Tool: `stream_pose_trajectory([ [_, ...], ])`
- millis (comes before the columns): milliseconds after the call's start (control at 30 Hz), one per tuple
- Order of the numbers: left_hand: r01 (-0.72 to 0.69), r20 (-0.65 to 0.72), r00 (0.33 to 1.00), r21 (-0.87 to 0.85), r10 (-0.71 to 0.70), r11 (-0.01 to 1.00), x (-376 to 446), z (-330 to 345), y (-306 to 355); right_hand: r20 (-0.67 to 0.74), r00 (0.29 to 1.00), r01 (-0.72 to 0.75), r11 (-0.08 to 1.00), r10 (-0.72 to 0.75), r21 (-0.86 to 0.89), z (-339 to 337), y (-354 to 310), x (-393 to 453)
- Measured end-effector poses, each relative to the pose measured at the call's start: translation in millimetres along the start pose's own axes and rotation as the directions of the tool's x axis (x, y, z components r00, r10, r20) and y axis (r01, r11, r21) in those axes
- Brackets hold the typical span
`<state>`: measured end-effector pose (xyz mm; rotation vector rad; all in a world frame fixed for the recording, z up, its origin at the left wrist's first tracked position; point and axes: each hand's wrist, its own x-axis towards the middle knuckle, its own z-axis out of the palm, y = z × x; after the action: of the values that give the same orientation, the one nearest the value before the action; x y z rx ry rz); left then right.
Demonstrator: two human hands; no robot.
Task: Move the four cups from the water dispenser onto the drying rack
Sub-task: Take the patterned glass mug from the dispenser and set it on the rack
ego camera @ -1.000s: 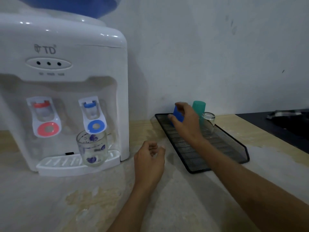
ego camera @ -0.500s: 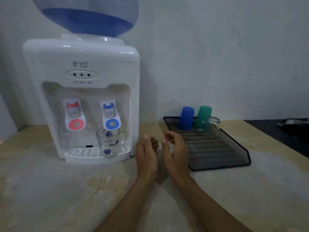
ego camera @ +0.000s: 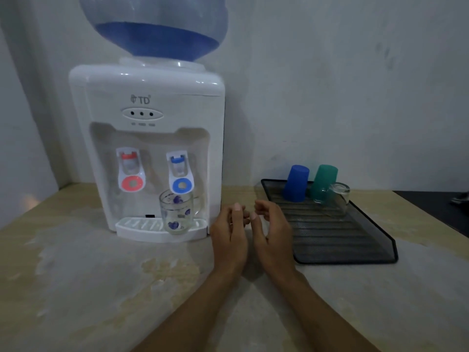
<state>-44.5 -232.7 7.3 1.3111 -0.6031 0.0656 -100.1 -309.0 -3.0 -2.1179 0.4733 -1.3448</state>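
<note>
A white water dispenser (ego camera: 147,138) stands at the left. A clear glass mug with blue flowers (ego camera: 177,212) sits upright on its drip tray (ego camera: 137,224) under the blue tap. To the right lies a black mesh drying rack (ego camera: 337,237). On its far end stand an upside-down blue cup (ego camera: 295,183), an upside-down green cup (ego camera: 323,181) and an upside-down clear glass (ego camera: 336,198). My left hand (ego camera: 229,237) and my right hand (ego camera: 272,235) hover side by side between dispenser and rack, fingers loosely curled and apart, holding nothing.
The worn beige countertop (ego camera: 101,288) runs in front of the dispenser. A large blue water bottle (ego camera: 154,26) sits on top of the dispenser. A black surface (ego camera: 441,209) adjoins the counter at the far right. A grey wall is behind.
My right hand let go of the blue cup on the rack and drew back beside my left hand. The view pulled back, showing the whole dispenser.
</note>
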Motion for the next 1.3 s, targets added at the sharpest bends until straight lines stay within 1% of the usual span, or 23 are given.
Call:
stream_pose_trajectory([
  [233, -0.109, -0.015, 0.994, 0.1, 0.112, 0.989, 2.7, -10.3, 0.3, 0.02, 0.999, 0.028, 0.999, -0.029, 0.025, -1.3, -3.4, -0.1],
  [467, -0.185, -0.026, 0.981, 0.201, 0.194, 0.962, -3.7, -24.9, 3.2, 0.039, 0.998, 0.049, 0.998, -0.051, 0.039, -4.8, -10.5, -4.5],
  [567, -0.202, 0.0, 0.978, 0.25, 0.209, 0.947, -8.0, -35.6, 3.2, 0.059, 0.996, 0.062, 0.997, -0.064, 0.047, -7.6, -11.9, -4.9],
  [633, -0.259, 0.063, 0.966, 0.287, 0.251, 0.922, -8.7, -46.3, 6.2, 0.066, 0.996, 0.063, 0.997, -0.067, 0.048, -9.3, -12.0, -4.9],
  [700, -0.37, 0.195, 0.928, 0.372, 0.318, 0.851, -7.7, -63.7, 9.2, 0.073, 0.995, 0.066, 0.996, -0.07, 0.052, -10.9, -12.7, -5.1],
  [767, -0.491, 0.356, 0.866, 0.47, 0.352, 0.733, -5.5, -86.1, 9.7, 0.075, 0.994, 0.077, 0.996, -0.081, 0.053, -10.8, -13.3, -6.1],
  [800, -0.535, 0.413, 0.839, 0.503, 0.354, 0.679, -3.9, -96.0, 9.2, 0.071, 0.994, 0.086, 0.995, -0.089, 0.047, -11.6, -12.8, -6.2],
  [867, -0.58, 0.452, 0.812, 0.557, 0.368, 0.595, -0.2, -116.3, 8.7, 0.065, 0.993, 0.098, 0.994, -0.101, 0.042, -11.1, -13.2, -6.3],
  [967, -0.614, 0.414, 0.786, 0.604, 0.459, 0.508, 9.6, -140.9, 5.7, 0.064, 0.992, 0.102, 0.994, -0.104, 0.046, -9.7, -14.1, -6.2],
  [1033, -0.592, 0.314, 0.78, 0.65, 0.541, 0.476, 17.8, -150.7, 3.5, 0.064, 0.992, 0.105, 0.993, -0.109, 0.05, -10.5, -13.9, -6.7],
  [1100, -0.518, 0.164, 0.794, 0.688, 0.586, 0.509, 25.9, -156.2, 3.2, 0.063, 0.992, 0.11, 0.993, -0.113, 0.05, -10.6, -14.0, -6.7],
  [1167, -0.449, 0.058, 0.808, 0.706, 0.586, 0.548, 32.6, -157.4, 2.1, 0.06, 0.991, 0.117, 0.992, -0.119, 0.045, -9.8, -14.2, -6.3],
  [1233, -0.421, 0.023, 0.82, 0.702, 0.573, 0.575, 37.8, -157.0, 0.5, 0.057, 0.991, 0.122, 0.991, -0.125, 0.046, -7.9, -14.6, -6.7],
  [1300, -0.417, 0.028, 0.834, 0.686, 0.551, 0.597, 42.2, -155.1, -0.8, 0.053, 0.991, 0.121, 0.991, -0.124, 0.049, -6.7, -14.5, -7.5],
])
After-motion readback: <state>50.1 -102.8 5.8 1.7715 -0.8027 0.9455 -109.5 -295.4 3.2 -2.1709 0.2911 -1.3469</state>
